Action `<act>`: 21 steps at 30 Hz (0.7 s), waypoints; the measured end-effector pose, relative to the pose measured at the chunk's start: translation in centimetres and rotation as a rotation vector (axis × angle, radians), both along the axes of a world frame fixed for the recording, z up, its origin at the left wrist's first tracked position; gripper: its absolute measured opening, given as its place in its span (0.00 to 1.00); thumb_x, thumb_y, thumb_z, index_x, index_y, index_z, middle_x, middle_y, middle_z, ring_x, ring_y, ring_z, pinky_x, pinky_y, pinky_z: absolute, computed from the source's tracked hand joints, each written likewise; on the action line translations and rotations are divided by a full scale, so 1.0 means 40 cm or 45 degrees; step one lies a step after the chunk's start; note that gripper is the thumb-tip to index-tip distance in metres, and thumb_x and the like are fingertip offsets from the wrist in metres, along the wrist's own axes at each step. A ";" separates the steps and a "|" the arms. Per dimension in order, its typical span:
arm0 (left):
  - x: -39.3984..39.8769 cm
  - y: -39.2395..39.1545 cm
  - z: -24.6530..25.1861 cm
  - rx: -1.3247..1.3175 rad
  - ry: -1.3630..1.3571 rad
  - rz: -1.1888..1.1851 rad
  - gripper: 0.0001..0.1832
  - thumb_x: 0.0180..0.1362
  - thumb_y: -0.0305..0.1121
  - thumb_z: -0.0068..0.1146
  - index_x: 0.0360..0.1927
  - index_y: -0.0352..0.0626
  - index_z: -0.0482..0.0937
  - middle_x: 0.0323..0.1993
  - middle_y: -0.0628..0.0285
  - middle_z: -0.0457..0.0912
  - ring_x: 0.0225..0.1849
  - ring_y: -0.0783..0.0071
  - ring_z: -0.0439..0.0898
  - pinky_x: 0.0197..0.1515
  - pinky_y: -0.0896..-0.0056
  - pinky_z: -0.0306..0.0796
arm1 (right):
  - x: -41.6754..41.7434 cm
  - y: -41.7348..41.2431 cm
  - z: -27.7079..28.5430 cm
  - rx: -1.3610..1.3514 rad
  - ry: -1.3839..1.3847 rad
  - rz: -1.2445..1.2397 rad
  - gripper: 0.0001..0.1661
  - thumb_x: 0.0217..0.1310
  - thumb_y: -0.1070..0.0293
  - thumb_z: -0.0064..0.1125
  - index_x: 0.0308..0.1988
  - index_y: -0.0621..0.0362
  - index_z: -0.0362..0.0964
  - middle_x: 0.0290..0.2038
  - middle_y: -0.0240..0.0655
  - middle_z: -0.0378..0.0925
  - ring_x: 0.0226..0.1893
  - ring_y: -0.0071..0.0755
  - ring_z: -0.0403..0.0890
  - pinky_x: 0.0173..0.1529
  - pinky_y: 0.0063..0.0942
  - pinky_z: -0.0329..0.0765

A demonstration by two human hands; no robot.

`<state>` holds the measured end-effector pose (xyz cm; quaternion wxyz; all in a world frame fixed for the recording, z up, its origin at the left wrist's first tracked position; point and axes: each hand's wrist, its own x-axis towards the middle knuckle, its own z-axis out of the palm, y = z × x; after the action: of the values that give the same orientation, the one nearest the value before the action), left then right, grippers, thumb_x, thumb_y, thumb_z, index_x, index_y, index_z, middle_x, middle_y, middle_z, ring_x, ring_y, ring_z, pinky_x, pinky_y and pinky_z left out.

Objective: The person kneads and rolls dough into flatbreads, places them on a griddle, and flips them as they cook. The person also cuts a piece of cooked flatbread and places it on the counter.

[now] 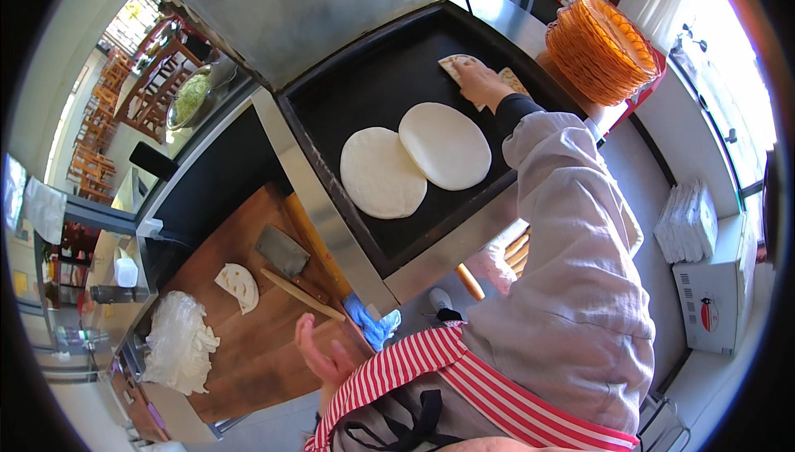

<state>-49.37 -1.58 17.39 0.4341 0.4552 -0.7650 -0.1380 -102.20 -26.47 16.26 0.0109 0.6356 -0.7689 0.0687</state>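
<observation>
At the far right of the black griddle (366, 85), my right hand (486, 83) is closed over a browned flatbread piece (448, 63); the thumb side is hidden. Against its wrist side lies another browned piece (512, 81). Two pale round flatbreads, the left one (380, 173) and the right one (446, 146), lie nearer me with edges meeting. My left hand (324, 352) hangs empty, fingers apart, by the wooden board (248, 359). Close to it are a thin wooden rolling pin (301, 293), a cleaver (282, 250) and a half-round flatbread piece (239, 287).
The griddle's metal lid (310, 11) stands raised behind. Orange woven baskets (602, 48) are stacked at the right. A plastic bag (177, 337) sits on the board's left side, and a blue cloth (371, 323) hangs at the griddle corner. Beyond the ledge is a bowl of shredded greens (191, 99).
</observation>
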 end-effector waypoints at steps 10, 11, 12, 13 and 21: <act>-0.140 -0.066 0.072 -0.119 0.110 -0.149 0.25 0.55 0.25 0.48 0.58 0.29 0.63 0.57 0.41 0.69 0.59 0.47 0.69 0.63 0.53 0.61 | 0.211 0.003 -0.097 0.032 0.015 0.470 0.44 0.64 0.40 0.40 0.66 0.64 0.51 0.69 0.47 0.50 0.71 0.45 0.47 0.71 0.47 0.47; -0.132 -0.059 0.073 -0.132 0.112 -0.126 0.25 0.55 0.25 0.48 0.58 0.30 0.63 0.57 0.41 0.68 0.59 0.47 0.69 0.63 0.53 0.61 | 0.176 -0.005 -0.102 0.029 0.070 0.386 0.45 0.64 0.40 0.40 0.66 0.64 0.50 0.70 0.46 0.49 0.72 0.44 0.46 0.71 0.47 0.46; -0.108 -0.043 0.065 -0.095 0.117 -0.086 0.25 0.55 0.25 0.48 0.58 0.30 0.63 0.57 0.40 0.68 0.59 0.47 0.69 0.63 0.53 0.61 | 0.161 0.006 -0.056 0.119 0.048 0.289 0.45 0.64 0.40 0.38 0.67 0.64 0.48 0.71 0.46 0.46 0.73 0.43 0.42 0.72 0.46 0.43; -0.091 -0.035 0.059 -0.071 0.130 -0.053 0.26 0.55 0.25 0.48 0.58 0.30 0.63 0.57 0.40 0.68 0.59 0.46 0.69 0.63 0.53 0.61 | 0.128 -0.004 -0.064 0.034 -0.021 0.191 0.46 0.63 0.40 0.40 0.68 0.63 0.46 0.71 0.45 0.44 0.73 0.42 0.40 0.72 0.44 0.40; -0.147 -0.187 0.134 -0.170 0.012 -0.147 0.24 0.53 0.23 0.52 0.56 0.29 0.68 0.55 0.41 0.71 0.57 0.46 0.72 0.60 0.55 0.65 | 0.156 -0.029 -0.032 0.097 0.201 0.626 0.47 0.65 0.41 0.42 0.69 0.62 0.42 0.72 0.44 0.42 0.73 0.42 0.40 0.73 0.42 0.38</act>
<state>-55.24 -9.04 22.76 0.4583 0.3798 -0.7955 -0.1137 -95.98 -27.62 14.97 0.0298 0.8067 -0.5902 -0.0097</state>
